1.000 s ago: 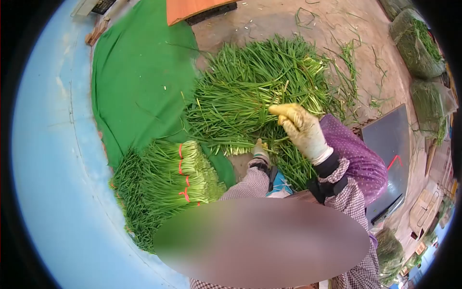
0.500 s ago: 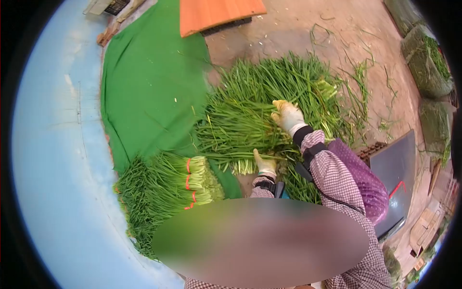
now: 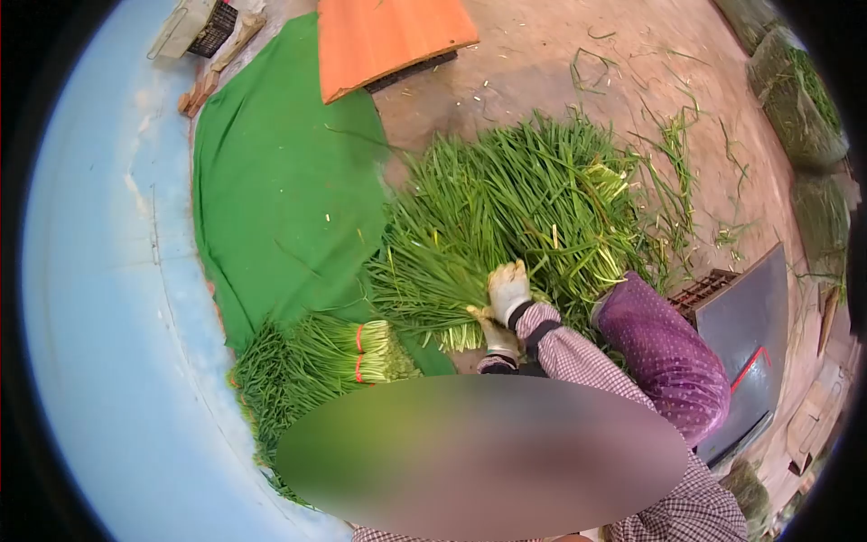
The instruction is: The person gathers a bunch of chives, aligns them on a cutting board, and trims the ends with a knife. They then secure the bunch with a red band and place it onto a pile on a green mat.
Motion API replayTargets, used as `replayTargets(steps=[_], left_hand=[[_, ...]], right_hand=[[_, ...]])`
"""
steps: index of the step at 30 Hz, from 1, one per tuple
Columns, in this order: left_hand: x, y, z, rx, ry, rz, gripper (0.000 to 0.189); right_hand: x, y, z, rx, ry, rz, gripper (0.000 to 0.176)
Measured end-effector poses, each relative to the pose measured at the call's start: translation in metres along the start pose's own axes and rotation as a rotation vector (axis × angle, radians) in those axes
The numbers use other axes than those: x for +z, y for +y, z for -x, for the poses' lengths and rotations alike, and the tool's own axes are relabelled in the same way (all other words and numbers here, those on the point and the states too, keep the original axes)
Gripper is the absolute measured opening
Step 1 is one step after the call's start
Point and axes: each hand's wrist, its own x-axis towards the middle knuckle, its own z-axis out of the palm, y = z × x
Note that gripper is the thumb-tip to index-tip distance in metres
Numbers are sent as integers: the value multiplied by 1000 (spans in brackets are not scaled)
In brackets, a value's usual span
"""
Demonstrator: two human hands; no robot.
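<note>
A big loose heap of garlic chives [image 3: 533, 194] lies on the floor in front of me, long green leaves with pale cut ends. At the heap's near edge my right hand [image 3: 509, 287], in a whitish glove with yellowed fingertips, is closed around some chives whose leaves fan out leftward. Just below it, and partly covered by the right wrist, my gloved left hand [image 3: 495, 332] is closed on chives too. Its fingers are partly hidden. To the left lie stacked chive bundles [image 3: 316, 348], tied with red bands [image 3: 359, 339] near their pale ends.
Green cloth [image 3: 289, 172] covers the floor at left, beside a pale blue surface [image 3: 99, 271]. An orange board [image 3: 393, 41] lies at the top. My knee in purple cloth [image 3: 664, 348] is at right, near a grey board [image 3: 745, 334]. Filled plastic bags [image 3: 795, 108] line the far right.
My right hand has come down and left from the middle of the heap to beside my left hand. The left hand has barely moved. The view has shifted slightly.
</note>
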Motion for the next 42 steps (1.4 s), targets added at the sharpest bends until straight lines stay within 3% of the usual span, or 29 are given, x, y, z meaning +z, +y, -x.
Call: replayTargets(steps=[2, 4, 5, 8, 11, 13, 15, 17, 18, 21, 23, 24, 26, 27, 29, 30, 34, 37, 38, 40, 42], left_hand=[[-31, -5, -9, 5, -85, -50, 129], [-24, -1, 20, 12, 17, 4, 123], [-34, 0, 21, 40, -67, 15, 120], [-40, 14, 47, -57, 20, 119, 104], [-50, 17, 68, 22, -138, 137, 94], [-57, 11, 67, 100, -178, 31, 71], [-62, 4, 52, 185, -237, -75, 52], [-72, 2, 32, 236, -177, -413, 54], [-80, -2, 18, 255, -145, -583, 56], [-106, -26, -14, 333, -194, -589, 60], [-58, 9, 14, 40, 12, -337, 62], [-57, 20, 26, -122, -334, -97, 67], [-72, 20, 27, -190, -410, 77, 69], [-79, 18, 26, -222, -449, 162, 71], [-71, 15, 37, -208, -381, 124, 56], [-70, 8, 36, -219, -347, 100, 51], [-90, -13, 15, -107, -226, -63, 31], [-87, -13, 15, -46, -230, -156, 22], [-83, -10, 19, -21, -254, -169, 20], [-78, -1, 29, 42, -225, -208, 17], [-65, 26, 48, -86, -137, -194, 18]], right_hand=[[14, -14, 20, 10, 96, -49, 105], [23, -23, 39, 9, 278, -9, 102], [23, -27, 41, 32, 172, -128, 103], [17, -25, 42, 27, -95, -433, 106], [-8, 8, 58, -75, -192, -681, 112], [48, 32, 34, -187, -55, -976, 119], [103, 45, 7, -215, -139, -1248, 109], [113, 58, 15, -196, -256, -1316, 78], [122, 62, 17, -184, -264, -1310, 80], [162, 64, 8, -192, -195, -1162, 88], [209, 65, -16, -273, -104, -992, 93], [164, 57, 6, -122, -171, -1092, 98], [171, 56, -16, -78, -159, -1147, 112], [104, 56, 28, -55, -209, -1337, 110], [119, 59, 8, -195, -274, -1289, 112], [115, 56, 5, -185, -286, -1382, 114], [84, 53, 33, 22, -240, -1042, 123], [75, 47, 34, -30, -317, -963, 133], [77, 52, 39, 1, -340, -1002, 133], [70, 53, 45, -119, -340, -803, 115], [77, 78, 26, -396, -278, -316, 84]])
